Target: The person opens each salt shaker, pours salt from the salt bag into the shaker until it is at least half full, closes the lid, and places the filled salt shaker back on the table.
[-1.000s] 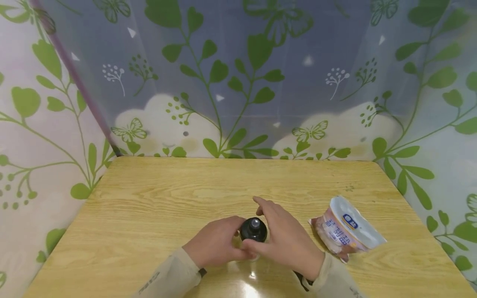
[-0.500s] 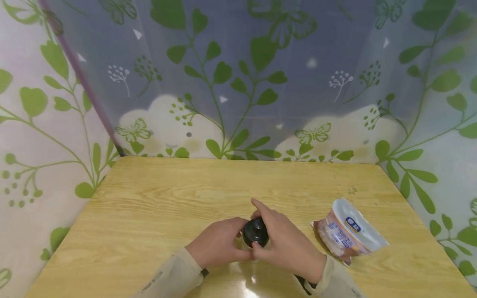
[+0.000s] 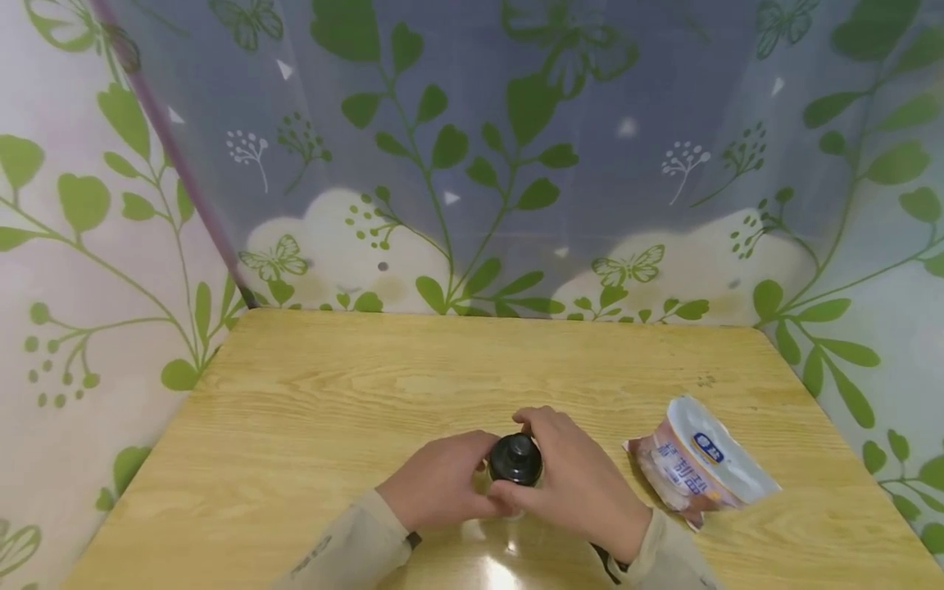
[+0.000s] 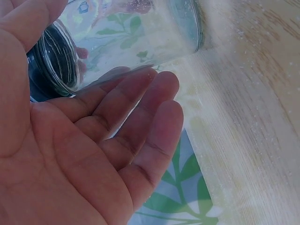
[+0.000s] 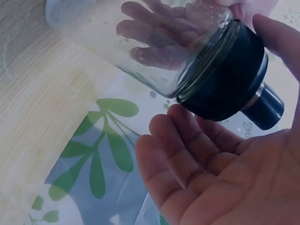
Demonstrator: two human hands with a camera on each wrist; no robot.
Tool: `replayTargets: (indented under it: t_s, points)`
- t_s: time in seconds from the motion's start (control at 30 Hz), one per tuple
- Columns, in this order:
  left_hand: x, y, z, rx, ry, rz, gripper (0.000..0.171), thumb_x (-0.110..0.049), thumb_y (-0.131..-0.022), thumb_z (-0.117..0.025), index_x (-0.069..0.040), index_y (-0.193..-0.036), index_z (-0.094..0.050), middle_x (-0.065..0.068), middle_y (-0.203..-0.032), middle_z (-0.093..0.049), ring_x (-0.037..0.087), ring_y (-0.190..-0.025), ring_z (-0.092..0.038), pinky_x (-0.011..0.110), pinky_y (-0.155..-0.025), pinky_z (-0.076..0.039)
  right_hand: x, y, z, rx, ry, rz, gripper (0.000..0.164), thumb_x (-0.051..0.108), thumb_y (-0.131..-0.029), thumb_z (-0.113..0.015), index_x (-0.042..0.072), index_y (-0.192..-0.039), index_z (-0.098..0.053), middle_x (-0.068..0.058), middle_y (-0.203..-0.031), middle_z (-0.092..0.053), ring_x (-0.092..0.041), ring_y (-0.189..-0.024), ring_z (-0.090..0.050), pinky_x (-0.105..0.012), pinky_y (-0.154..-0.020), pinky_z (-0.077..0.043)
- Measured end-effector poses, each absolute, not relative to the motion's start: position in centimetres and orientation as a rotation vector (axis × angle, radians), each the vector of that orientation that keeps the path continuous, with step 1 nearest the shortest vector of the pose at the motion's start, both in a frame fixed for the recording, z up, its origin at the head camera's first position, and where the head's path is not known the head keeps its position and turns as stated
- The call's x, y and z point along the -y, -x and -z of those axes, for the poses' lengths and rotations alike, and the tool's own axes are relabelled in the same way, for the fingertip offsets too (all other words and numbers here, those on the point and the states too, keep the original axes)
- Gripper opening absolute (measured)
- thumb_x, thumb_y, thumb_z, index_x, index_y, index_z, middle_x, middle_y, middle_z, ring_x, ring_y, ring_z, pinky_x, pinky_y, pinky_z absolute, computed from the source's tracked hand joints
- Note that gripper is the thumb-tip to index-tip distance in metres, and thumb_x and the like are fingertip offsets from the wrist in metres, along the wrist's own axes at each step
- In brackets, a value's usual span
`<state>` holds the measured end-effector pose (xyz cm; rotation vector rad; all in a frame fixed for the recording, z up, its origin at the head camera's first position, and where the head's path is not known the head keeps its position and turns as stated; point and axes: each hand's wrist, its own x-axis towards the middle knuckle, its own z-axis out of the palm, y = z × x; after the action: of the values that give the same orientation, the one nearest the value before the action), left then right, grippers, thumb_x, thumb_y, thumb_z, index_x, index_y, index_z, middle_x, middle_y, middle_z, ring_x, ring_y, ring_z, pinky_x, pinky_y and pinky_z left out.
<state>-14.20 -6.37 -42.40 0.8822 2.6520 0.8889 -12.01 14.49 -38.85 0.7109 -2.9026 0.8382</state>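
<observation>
A clear glass jar [image 5: 96,40] with a ribbed neck and a black lid [image 3: 515,460] stands upright on the table between both hands. A short black knob [image 5: 265,108] rises from the lid's top. My left hand [image 3: 442,485] holds the jar near its neck, the thumb in front and the other fingers [image 4: 154,126] along the far side of the glass. My right hand [image 3: 578,483] grips the lid from the right, with its thumb in front and fingers behind. In the head view, the hands hide most of the glass body.
A white and pink salt packet [image 3: 693,463] with blue lettering lies at the right of the wooden table [image 3: 354,369]. Small white grains [image 4: 243,79] are scattered near the jar's base. Leaf-patterned curtains [image 3: 472,164] enclose the table's back and sides.
My right hand's fingers have closed in around the lid and shifted slightly. A pale spot on the knob's top has gone. The whole head view has drifted a little.
</observation>
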Motion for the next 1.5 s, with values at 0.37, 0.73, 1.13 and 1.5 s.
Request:
replayTargets:
  t_s: [0.37,0.73,1.13,1.5]
  points:
    - [6.2,14.2,41.9,-2.675,-0.872,-0.865,0.049,-0.055,-0.083,-0.080,-0.025,-0.120,-0.067,-0.012,-0.110,-0.068,0.008,-0.096,-0.064,0.032,-0.085,-0.054,-14.5,12.1,38.6,2.863,-0.821,-0.797,0.065,0.037,-0.088,-0.081,0.008,-0.139,-0.054,-0.003,-0.124,-0.062,-0.013,-0.105,-0.061,-0.037,-0.087,-0.055]
    - [6.1,14.0,42.2,-2.667,-0.839,-0.864,0.051,-0.056,-0.081,-0.080,-0.025,-0.120,-0.068,-0.014,-0.104,-0.068,0.006,-0.093,-0.063,0.032,-0.082,-0.054,-14.8,11.6,38.5,2.850,-0.859,-0.877,0.074,0.024,-0.088,-0.077,0.007,-0.151,-0.043,-0.003,-0.129,-0.063,-0.014,-0.112,-0.064,-0.040,-0.093,-0.055]
    - [6.7,14.1,42.3,-2.640,-0.861,-0.922,0.057,-0.062,-0.082,-0.079,-0.025,-0.123,-0.067,-0.015,-0.106,-0.068,0.005,-0.093,-0.063,0.031,-0.082,-0.054,-14.9,11.3,37.5,2.681,-0.767,-0.925,0.054,0.029,-0.085,-0.083,0.018,-0.130,-0.055,0.006,-0.120,-0.064,-0.004,-0.102,-0.064,-0.032,-0.085,-0.057]
    - [6.5,14.1,42.6,-2.629,-0.811,-0.906,0.063,-0.066,-0.083,-0.077,-0.027,-0.131,-0.064,-0.016,-0.117,-0.067,0.007,-0.103,-0.066,0.036,-0.089,-0.056,-17.6,7.1,37.2,2.424,-0.804,-0.896,0.051,0.039,-0.085,-0.086,0.021,-0.126,-0.062,0.008,-0.133,-0.064,-0.013,-0.114,-0.062,-0.029,-0.093,-0.053]
